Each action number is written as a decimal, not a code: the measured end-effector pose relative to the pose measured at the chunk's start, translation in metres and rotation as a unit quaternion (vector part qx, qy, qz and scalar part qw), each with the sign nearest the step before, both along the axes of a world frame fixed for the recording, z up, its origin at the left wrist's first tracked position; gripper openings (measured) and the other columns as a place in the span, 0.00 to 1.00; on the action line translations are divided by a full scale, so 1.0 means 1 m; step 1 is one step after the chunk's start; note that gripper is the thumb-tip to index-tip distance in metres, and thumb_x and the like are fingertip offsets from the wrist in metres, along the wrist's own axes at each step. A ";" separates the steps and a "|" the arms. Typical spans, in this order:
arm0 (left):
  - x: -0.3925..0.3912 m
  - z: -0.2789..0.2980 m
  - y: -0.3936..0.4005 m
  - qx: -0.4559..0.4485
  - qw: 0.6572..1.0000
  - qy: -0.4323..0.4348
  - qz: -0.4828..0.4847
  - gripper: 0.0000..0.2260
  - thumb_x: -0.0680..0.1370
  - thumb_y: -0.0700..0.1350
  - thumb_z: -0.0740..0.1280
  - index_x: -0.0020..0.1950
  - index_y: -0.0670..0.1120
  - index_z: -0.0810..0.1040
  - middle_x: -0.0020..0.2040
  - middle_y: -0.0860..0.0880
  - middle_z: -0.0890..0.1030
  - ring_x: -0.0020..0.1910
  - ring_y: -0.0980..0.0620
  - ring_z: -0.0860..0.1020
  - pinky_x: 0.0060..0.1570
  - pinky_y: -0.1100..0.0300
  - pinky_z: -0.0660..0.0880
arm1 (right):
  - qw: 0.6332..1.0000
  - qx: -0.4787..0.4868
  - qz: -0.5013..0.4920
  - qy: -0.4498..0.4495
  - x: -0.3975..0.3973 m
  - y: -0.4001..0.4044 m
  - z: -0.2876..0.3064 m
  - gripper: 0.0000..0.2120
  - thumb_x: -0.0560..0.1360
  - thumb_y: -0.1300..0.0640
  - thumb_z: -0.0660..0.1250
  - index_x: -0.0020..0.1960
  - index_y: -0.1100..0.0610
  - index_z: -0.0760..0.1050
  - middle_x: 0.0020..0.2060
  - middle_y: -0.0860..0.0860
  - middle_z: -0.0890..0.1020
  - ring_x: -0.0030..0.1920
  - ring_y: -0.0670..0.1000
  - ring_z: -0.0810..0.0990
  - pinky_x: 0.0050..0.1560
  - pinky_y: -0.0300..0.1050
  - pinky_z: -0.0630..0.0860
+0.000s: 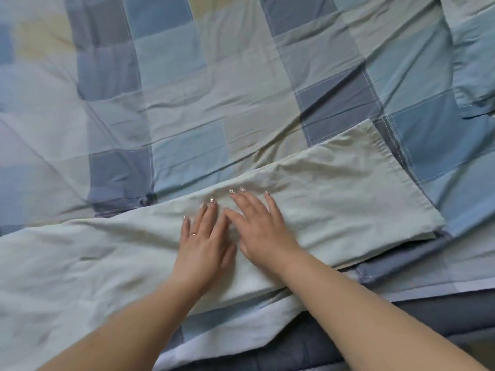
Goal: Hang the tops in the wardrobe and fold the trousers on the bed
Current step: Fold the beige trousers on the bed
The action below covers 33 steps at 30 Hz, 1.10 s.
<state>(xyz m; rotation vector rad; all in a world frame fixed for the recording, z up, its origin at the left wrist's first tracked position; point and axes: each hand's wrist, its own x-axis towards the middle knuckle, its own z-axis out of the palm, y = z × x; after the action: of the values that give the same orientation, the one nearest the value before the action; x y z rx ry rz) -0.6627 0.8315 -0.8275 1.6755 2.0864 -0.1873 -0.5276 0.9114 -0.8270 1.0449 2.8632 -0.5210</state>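
1. We see pale mint-green cotton trousers (334, 210) lying flat across the near edge of a bed, over a patchwork quilt of blue, grey and pale yellow squares (187, 89).
2. The trousers' gathered elastic waistband sits toward the bed's right side; their other end runs off the left edge of the view, so the leg hems are cut off.
3. Our left hand (203, 245) rests palm down on the trousers, fingers straight and spread, grasping nothing; a ring shows on one finger.
4. Our right hand (262, 231) lies flat just beside it, fingers also extended, pressing the cloth without gripping.
5. The fabric directly beneath both palms is hidden.
6. A dark blue-grey layer (401, 325) shows along the bed's near edge; we cannot tell what it is.
7. We can read no labels, brands or writing.
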 end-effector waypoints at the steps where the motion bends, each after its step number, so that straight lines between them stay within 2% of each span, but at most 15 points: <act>1: -0.006 -0.006 -0.008 0.000 1.000 0.012 -0.016 0.29 0.76 0.53 0.64 0.74 0.43 0.66 0.76 0.40 0.61 0.75 0.39 0.58 0.70 0.37 0.55 | 0.999 0.015 0.026 -0.022 -0.008 -0.002 -0.008 0.29 0.62 0.47 0.73 0.63 0.49 0.77 0.66 0.51 0.75 0.67 0.50 0.73 0.64 0.58 0.71; 3: -0.021 -0.016 -0.021 0.013 0.997 0.042 -0.060 0.30 0.75 0.59 0.57 0.71 0.42 0.71 0.73 0.38 0.66 0.72 0.37 0.63 0.67 0.34 0.60 | 0.995 0.035 0.071 -0.067 -0.014 -0.002 -0.026 0.32 0.68 0.41 0.67 0.70 0.47 0.70 0.71 0.51 0.70 0.71 0.51 0.67 0.69 0.61 0.64; 6: -0.058 -0.024 -0.039 0.036 0.995 0.089 -0.036 0.35 0.76 0.67 0.47 0.73 0.46 0.67 0.75 0.40 0.62 0.75 0.41 0.58 0.72 0.39 0.53 | 0.988 0.020 0.097 -0.118 -0.001 0.018 -0.047 0.34 0.74 0.34 0.45 0.77 0.46 0.51 0.78 0.51 0.49 0.77 0.51 0.45 0.72 0.64 0.36; 8: -0.096 -0.029 -0.060 0.019 0.991 0.124 0.047 0.38 0.75 0.70 0.42 0.76 0.49 0.61 0.78 0.43 0.56 0.77 0.45 0.51 0.73 0.42 0.46 | 0.987 0.042 0.059 -0.144 0.013 0.040 -0.053 0.37 0.72 0.32 0.36 0.77 0.45 0.46 0.78 0.50 0.44 0.77 0.50 0.39 0.71 0.63 0.33; 11: -0.145 -0.027 -0.102 -0.047 0.966 0.184 0.173 0.41 0.72 0.72 0.40 0.78 0.50 0.57 0.79 0.43 0.52 0.78 0.44 0.49 0.72 0.39 0.48 | 0.979 0.045 -0.054 -0.190 0.042 0.081 -0.052 0.38 0.71 0.29 0.35 0.77 0.45 0.40 0.78 0.51 0.41 0.76 0.50 0.37 0.71 0.63 0.35; 13: -0.160 -0.019 -0.118 -0.072 0.955 0.197 0.210 0.43 0.71 0.73 0.38 0.77 0.49 0.58 0.78 0.42 0.53 0.77 0.42 0.51 0.71 0.38 0.49 | 0.974 0.038 -0.104 -0.199 0.050 0.099 -0.041 0.36 0.74 0.31 0.41 0.77 0.45 0.43 0.78 0.51 0.44 0.77 0.50 0.41 0.71 0.63 0.39; 15: -0.155 -0.012 -0.115 -0.075 0.960 0.174 0.204 0.42 0.71 0.71 0.40 0.77 0.48 0.59 0.78 0.42 0.54 0.77 0.42 0.51 0.71 0.38 0.48 | 0.983 0.034 -0.105 -0.143 0.043 0.102 -0.029 0.29 0.77 0.38 0.53 0.75 0.48 0.58 0.75 0.53 0.57 0.76 0.52 0.51 0.71 0.64 0.45; 18: -0.117 -0.008 -0.081 -0.023 0.982 0.101 0.160 0.42 0.71 0.70 0.41 0.77 0.47 0.59 0.78 0.41 0.53 0.77 0.43 0.51 0.72 0.39 0.46 | 0.994 0.046 -0.091 -0.033 0.025 0.099 -0.014 0.15 0.75 0.48 0.66 0.59 0.51 0.76 0.59 0.52 0.75 0.64 0.54 0.69 0.72 0.62 0.47; 20: -0.085 -0.006 -0.049 0.021 0.992 0.051 0.116 0.43 0.71 0.73 0.36 0.77 0.48 0.56 0.78 0.42 0.52 0.77 0.44 0.49 0.73 0.41 0.43 | 0.993 0.051 -0.103 -0.028 0.018 0.101 -0.010 0.09 0.75 0.49 0.66 0.53 0.50 0.77 0.53 0.49 0.77 0.59 0.52 0.72 0.72 0.60 0.46; 22: -0.057 -0.007 -0.021 0.036 0.996 0.032 0.070 0.41 0.69 0.74 0.30 0.75 0.53 0.46 0.78 0.46 0.43 0.77 0.47 0.42 0.72 0.44 0.38 | 0.991 0.061 -0.114 -0.033 0.015 0.106 -0.010 0.07 0.76 0.50 0.64 0.51 0.51 0.78 0.51 0.49 0.77 0.58 0.52 0.72 0.73 0.59 0.45; 24: -0.036 -0.012 0.001 0.042 0.998 0.034 0.030 0.35 0.69 0.73 0.32 0.72 0.57 0.36 0.74 0.50 0.32 0.75 0.50 0.32 0.71 0.47 0.31 | 0.989 0.079 -0.112 -0.048 0.013 0.117 -0.011 0.08 0.78 0.52 0.62 0.51 0.53 0.78 0.52 0.50 0.77 0.58 0.53 0.71 0.73 0.59 0.47; 26: -0.020 -0.020 0.013 0.048 0.998 0.033 0.000 0.31 0.71 0.70 0.35 0.70 0.60 0.30 0.72 0.52 0.27 0.74 0.51 0.30 0.70 0.48 0.28 | 0.985 0.096 -0.123 -0.071 0.014 0.132 -0.009 0.09 0.78 0.52 0.61 0.53 0.53 0.77 0.54 0.52 0.76 0.59 0.54 0.71 0.72 0.57 0.52; 28: -0.009 -0.027 0.018 0.046 0.998 0.036 -0.016 0.31 0.73 0.70 0.39 0.70 0.60 0.30 0.73 0.52 0.28 0.74 0.50 0.29 0.70 0.47 0.29 | 0.988 0.081 -0.115 -0.061 0.017 0.147 -0.004 0.09 0.77 0.50 0.62 0.52 0.53 0.77 0.54 0.52 0.76 0.58 0.55 0.71 0.68 0.53 0.58; 30: -0.003 -0.034 0.017 0.037 0.998 0.042 -0.024 0.33 0.74 0.70 0.42 0.73 0.59 0.34 0.73 0.52 0.30 0.72 0.50 0.28 0.70 0.47 0.29 | 0.997 0.033 -0.042 -0.047 0.021 0.151 -0.002 0.10 0.76 0.47 0.65 0.51 0.52 0.78 0.52 0.50 0.77 0.58 0.53 0.72 0.65 0.49 0.61; 33: 0.000 -0.037 0.018 0.026 0.997 0.058 -0.032 0.35 0.72 0.71 0.39 0.75 0.58 0.37 0.72 0.52 0.29 0.70 0.50 0.26 0.70 0.46 0.28 | 0.999 0.023 0.025 -0.023 0.021 0.141 -0.004 0.11 0.74 0.45 0.67 0.51 0.51 0.78 0.50 0.48 0.77 0.56 0.51 0.72 0.63 0.46 0.61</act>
<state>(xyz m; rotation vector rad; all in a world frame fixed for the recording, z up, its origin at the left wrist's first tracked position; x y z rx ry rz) -0.6630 0.8494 -0.8649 1.8035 2.1393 -0.2600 -0.5067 1.0528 -0.8308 0.9765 2.8659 -0.4256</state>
